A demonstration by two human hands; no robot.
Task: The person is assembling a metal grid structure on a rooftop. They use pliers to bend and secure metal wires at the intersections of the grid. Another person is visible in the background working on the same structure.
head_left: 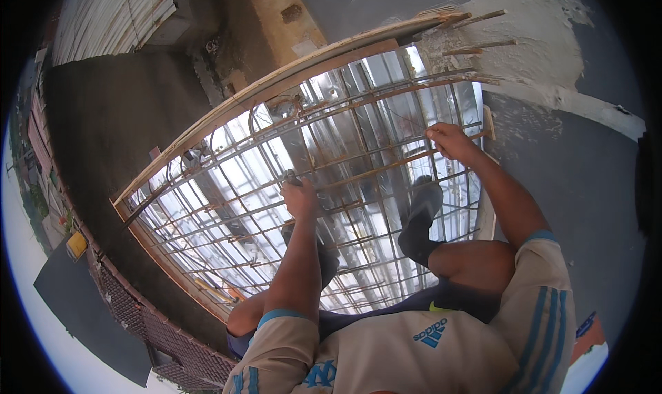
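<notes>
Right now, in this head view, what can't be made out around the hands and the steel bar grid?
- Tool in the left hand: small, mostly covered by the fingers; kind unclear.
- Right hand on a bar of the grid: palm side hidden, so grip unclear.
- Grid's near edge: hidden behind the knees and shirt.
- Left shoe: mostly behind the left forearm.

No packages, signs or screens show; the only label-like thing is a small pale rectangular patch [304, 47] on the tan wall strip at twelve o'clock, its surface unreadable.
</notes>
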